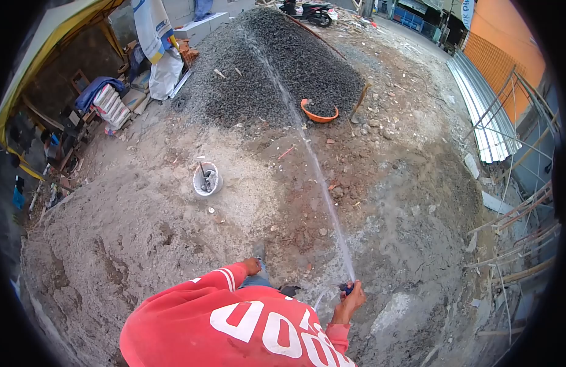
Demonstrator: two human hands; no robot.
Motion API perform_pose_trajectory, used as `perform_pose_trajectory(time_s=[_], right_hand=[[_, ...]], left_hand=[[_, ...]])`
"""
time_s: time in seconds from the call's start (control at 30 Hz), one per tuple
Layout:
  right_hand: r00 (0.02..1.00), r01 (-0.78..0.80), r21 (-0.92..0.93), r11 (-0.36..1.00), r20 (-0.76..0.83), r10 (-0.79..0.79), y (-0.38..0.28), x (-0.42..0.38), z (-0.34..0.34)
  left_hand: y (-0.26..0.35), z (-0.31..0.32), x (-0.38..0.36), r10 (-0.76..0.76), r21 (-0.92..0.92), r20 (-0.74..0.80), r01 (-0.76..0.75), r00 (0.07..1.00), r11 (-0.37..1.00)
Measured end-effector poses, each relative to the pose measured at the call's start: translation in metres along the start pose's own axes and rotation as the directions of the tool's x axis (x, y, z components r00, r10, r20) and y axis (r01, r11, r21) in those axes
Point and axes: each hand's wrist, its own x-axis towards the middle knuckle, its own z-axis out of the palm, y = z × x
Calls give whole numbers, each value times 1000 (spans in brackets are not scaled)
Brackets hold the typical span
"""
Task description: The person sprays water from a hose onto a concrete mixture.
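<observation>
Red sleeves [235,275], two, end in two bare hands. We record the right hand [354,296] closed around one dark blue nozzle [346,287], low and right of centre. The left hand [252,265] has its fingers curled, close by our leg; we cannot tell whether it holds anything.

One water jet [324,183] leaves the nozzle and reaches the gravel heap [264,73], count one. Between: one white bucket [208,179], left of the jet, with tools standing inside (number unclear), and one orange basin [320,116], tilted at the heap's near edge, just right of the jet. One wooden stick [360,101] leans beside it.

Edges: stacked sacks [112,107] on the left, several; corrugated sheeting [485,110] and many poles [527,272] on the right. Open room: we see broad bare ground [130,208] around the bucket, and more between the jet and poles.
</observation>
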Motion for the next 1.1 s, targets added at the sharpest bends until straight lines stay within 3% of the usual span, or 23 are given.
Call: perform_pose_trajectory(time_s=[0.93, 1.0, 1.1], right_hand=[[1000, -2, -57, 998, -20, 1, 20, 12, -18], [999, -11, 77, 997, -41, 14, 18, 17, -21], [998, -14, 129, 992, -52, 21, 2, 16, -19]], left_hand=[[11, -2, -5, 32, 33, -20, -31, 999, 999], [9, 0, -5, 40, 39, -38, -39, 998, 998], [6, 3, -7, 48, 50, -41, -46, 998, 998]])
